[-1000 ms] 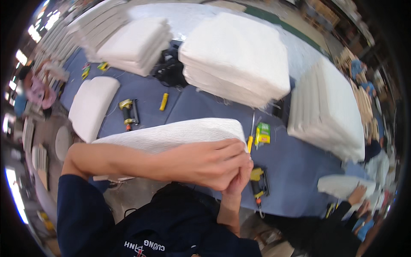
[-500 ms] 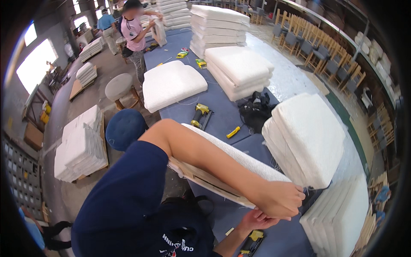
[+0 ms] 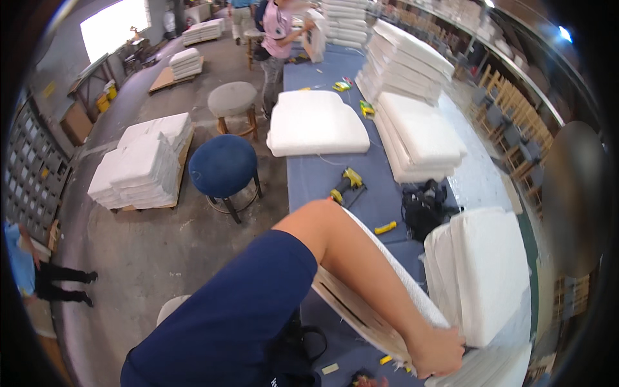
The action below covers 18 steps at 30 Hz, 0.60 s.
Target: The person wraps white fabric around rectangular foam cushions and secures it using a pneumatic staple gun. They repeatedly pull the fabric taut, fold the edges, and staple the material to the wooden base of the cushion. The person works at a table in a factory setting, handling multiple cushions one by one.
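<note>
My left arm, in a navy sleeve, reaches across a white padded seat panel (image 3: 380, 248) tilted up on its edge, its wooden board (image 3: 351, 306) facing me. My left hand (image 3: 438, 351) is closed around the panel's near right corner. At the bottom edge, only a small blurred part of my right hand (image 3: 371, 382) shows, beside a black and yellow tool that is mostly cut off. Beyond the panel, a yellow and black staple gun (image 3: 348, 185) and a yellow utility knife (image 3: 385, 227) lie on the blue-grey table (image 3: 316, 184).
White pad stacks (image 3: 487, 277) stand along the table's right side, near a black bag (image 3: 425, 209). A flat white pad (image 3: 318, 122) lies farther up. On the floor are a blue stool (image 3: 224, 166), a grey stool (image 3: 232, 99) and pallets of pads (image 3: 145, 161). A co-worker (image 3: 277, 39) stands at the far end.
The view has swung left, so the scene sits farther right. My left hand keeps its hold on the panel. My right hand has left the panel's corner and moved down toward the bottom edge.
</note>
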Each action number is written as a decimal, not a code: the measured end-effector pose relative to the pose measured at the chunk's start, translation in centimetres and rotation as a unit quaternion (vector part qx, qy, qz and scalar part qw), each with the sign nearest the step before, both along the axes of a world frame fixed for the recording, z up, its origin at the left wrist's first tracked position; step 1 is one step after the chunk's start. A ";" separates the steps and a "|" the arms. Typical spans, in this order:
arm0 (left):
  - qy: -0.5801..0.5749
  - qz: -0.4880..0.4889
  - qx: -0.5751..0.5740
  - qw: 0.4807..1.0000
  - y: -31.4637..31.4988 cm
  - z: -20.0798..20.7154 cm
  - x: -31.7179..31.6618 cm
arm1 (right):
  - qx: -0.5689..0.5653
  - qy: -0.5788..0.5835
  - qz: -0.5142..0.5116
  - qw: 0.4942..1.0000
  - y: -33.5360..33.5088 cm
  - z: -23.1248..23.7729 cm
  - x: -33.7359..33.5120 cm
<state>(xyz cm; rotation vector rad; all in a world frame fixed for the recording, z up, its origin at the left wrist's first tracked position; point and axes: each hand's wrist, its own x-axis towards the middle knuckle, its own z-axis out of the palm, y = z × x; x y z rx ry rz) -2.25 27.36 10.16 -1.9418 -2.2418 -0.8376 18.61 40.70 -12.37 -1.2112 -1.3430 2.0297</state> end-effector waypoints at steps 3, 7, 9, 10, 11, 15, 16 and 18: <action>0.018 0.010 -0.010 1.000 -0.7 1.2 1.3 | 0.305 -0.272 0.371 0.834 4.1 -18.4 5.5; -0.002 -0.018 -0.074 0.997 -4.3 4.7 2.3 | 0.515 -0.272 0.386 0.716 -1.4 -17.3 5.9; -0.020 -0.011 -0.045 0.999 -5.1 4.2 1.8 | 0.473 -0.313 0.380 0.731 -2.9 -15.6 3.2; -0.020 -0.006 -0.028 0.999 -4.8 4.2 2.2 | 0.449 -0.339 0.373 0.738 -2.5 -14.3 2.8; -0.020 -0.006 -0.035 0.999 -4.6 4.4 1.7 | 0.421 -0.361 0.369 0.746 -2.9 -13.9 2.3; -0.011 0.005 -0.036 0.999 -2.5 5.9 2.3 | 0.454 -0.315 0.294 0.780 -3.4 -19.2 3.5; -0.010 0.012 -0.036 0.999 -2.5 6.3 2.8 | 0.436 -0.277 0.291 0.805 -3.0 -19.9 3.8; -0.014 0.019 -0.032 0.999 -1.8 5.7 3.8 | 0.355 -0.217 0.239 0.877 -1.6 -19.2 4.2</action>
